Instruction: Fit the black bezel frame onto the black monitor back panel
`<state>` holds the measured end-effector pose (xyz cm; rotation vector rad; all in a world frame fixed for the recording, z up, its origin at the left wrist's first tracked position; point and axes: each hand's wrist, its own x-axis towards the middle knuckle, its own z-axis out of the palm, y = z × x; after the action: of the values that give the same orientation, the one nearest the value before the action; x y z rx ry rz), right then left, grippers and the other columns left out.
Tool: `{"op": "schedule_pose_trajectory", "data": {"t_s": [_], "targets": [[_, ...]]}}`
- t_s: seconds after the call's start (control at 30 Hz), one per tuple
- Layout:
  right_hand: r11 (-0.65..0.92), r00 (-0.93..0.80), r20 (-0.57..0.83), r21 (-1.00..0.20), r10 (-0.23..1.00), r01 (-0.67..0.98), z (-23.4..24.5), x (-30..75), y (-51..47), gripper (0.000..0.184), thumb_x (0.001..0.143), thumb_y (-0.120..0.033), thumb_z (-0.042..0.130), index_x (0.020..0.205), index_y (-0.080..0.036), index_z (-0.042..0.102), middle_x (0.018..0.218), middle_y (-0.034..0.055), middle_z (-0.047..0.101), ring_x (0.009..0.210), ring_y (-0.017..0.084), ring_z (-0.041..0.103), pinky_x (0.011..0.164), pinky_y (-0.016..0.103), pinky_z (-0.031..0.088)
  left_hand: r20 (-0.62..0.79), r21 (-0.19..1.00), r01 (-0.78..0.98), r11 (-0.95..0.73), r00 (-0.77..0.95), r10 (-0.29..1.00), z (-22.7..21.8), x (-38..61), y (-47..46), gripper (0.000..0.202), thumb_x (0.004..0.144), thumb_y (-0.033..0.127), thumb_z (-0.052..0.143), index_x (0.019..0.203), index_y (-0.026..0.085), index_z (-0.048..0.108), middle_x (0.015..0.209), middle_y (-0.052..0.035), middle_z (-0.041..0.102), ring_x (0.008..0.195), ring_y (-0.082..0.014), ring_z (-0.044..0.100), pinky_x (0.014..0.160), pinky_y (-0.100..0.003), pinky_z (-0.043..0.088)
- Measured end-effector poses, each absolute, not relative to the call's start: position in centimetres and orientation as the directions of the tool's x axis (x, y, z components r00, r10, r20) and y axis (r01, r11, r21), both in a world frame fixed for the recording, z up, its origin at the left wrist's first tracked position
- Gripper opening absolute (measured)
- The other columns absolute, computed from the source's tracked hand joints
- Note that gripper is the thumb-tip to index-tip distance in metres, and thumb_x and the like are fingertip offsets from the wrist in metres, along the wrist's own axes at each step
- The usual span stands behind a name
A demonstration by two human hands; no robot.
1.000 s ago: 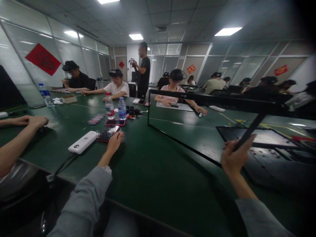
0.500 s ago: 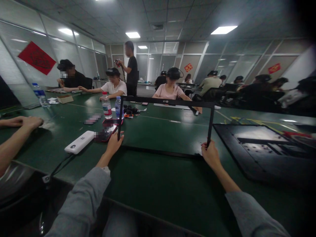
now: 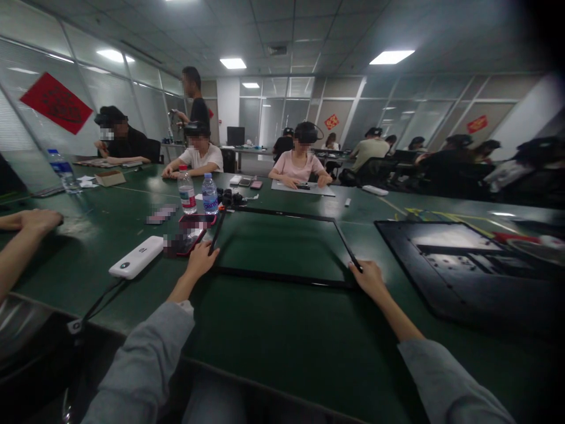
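Between my hands is a thin black rectangular screen bezel (image 3: pixel 282 276), tilted back low over the green table (image 3: pixel 282 335). Its near bar is close to or on the tabletop; I cannot tell whether it touches. My left hand (image 3: pixel 200 261) is closed around the left side bar, beside a red-edged phone (image 3: pixel 193 240). The right side bar is gripped by my right hand (image 3: pixel 369 279), fingers wrapped near its lower end. Through the bezel's opening the bare tabletop shows.
A large black panel (image 3: pixel 435 291) lies to the right. On the left are a white power bank (image 3: pixel 136 257) with a strap, a red-capped bottle (image 3: pixel 187 191) and a blue-capped bottle (image 3: pixel 210 194). Another person's hands (image 3: pixel 42 221) rest at far left. Several people sit beyond.
The bezel has tipped from nearly upright to lying back, its top bar lowered away from me. Both hands keep their hold. Across the table, a seated person has drawn an arm in.
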<state>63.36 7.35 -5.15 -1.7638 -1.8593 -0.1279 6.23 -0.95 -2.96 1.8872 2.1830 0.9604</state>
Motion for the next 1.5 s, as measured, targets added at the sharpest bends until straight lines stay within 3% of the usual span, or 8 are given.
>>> {"op": "schedule_pose_trajectory", "data": {"t_s": [0.27, 0.6, 0.77, 1.33, 1.5], "targets": [[0.064, 0.070, 0.416, -0.299, 0.907, 0.952, -5.7, 63.4, 7.5, 0.035, 0.093, -0.033, 0.050, 0.103, -0.014, 0.077, 0.093, 0.0160, 0.066, 0.101, 0.032, 0.060, 0.095, 0.047, 0.045, 0.297, 0.512, 0.858, 0.050, -0.231, 0.927, -2.9, 6.4, -1.1, 0.035, 0.096, 0.037, 0.056, 0.118, 0.018, 0.075, 0.151, -0.0161, 0.058, 0.144, -0.0372, 0.046, 0.119, -0.052, 0.036], [0.018, 0.062, 0.385, -0.201, 0.921, 0.979, -5.8, 63.3, 7.4, 0.038, 0.096, -0.031, 0.048, 0.112, -0.012, 0.076, 0.103, 0.0189, 0.066, 0.104, 0.032, 0.057, 0.097, 0.045, 0.043, 0.240, 0.344, 0.932, 0.114, -0.205, 0.949, -2.9, 6.4, -1.1, 0.051, 0.103, 0.044, 0.045, 0.140, 0.015, 0.065, 0.158, -0.0129, 0.051, 0.146, -0.0330, 0.044, 0.119, -0.048, 0.038], [0.000, 0.089, 0.394, -0.221, 0.915, 0.975, -6.1, 63.4, 7.6, 0.033, 0.095, -0.031, 0.054, 0.111, -0.013, 0.077, 0.107, 0.0189, 0.065, 0.103, 0.032, 0.058, 0.094, 0.044, 0.045, 0.252, 0.322, 0.940, 0.112, -0.199, 0.947, -2.8, 6.5, -1.2, 0.049, 0.103, 0.042, 0.045, 0.139, 0.018, 0.065, 0.158, -0.0117, 0.052, 0.145, -0.0328, 0.046, 0.117, -0.048, 0.041], [-0.025, 0.101, 0.364, -0.209, 0.926, 0.978, -6.2, 63.6, 7.6, 0.039, 0.095, -0.034, 0.050, 0.114, -0.011, 0.076, 0.115, 0.0210, 0.063, 0.109, 0.033, 0.057, 0.093, 0.044, 0.047, 0.272, 0.324, 0.942, 0.094, -0.188, 0.944, -3.0, 6.3, -1.2, 0.047, 0.101, 0.042, 0.048, 0.138, 0.019, 0.066, 0.157, -0.0111, 0.053, 0.144, -0.0331, 0.047, 0.116, -0.049, 0.042], [0.010, 0.081, 0.377, -0.233, 0.923, 0.972, -6.2, 63.4, 7.3, 0.041, 0.093, -0.032, 0.054, 0.123, -0.012, 0.073, 0.120, 0.0212, 0.063, 0.112, 0.034, 0.057, 0.096, 0.046, 0.047, 0.299, 0.310, 0.948, 0.076, -0.173, 0.939, -3.2, 6.2, -1.1, 0.045, 0.099, 0.039, 0.053, 0.137, 0.018, 0.067, 0.153, -0.0109, 0.057, 0.142, -0.0324, 0.050, 0.116, -0.048, 0.043]]}}
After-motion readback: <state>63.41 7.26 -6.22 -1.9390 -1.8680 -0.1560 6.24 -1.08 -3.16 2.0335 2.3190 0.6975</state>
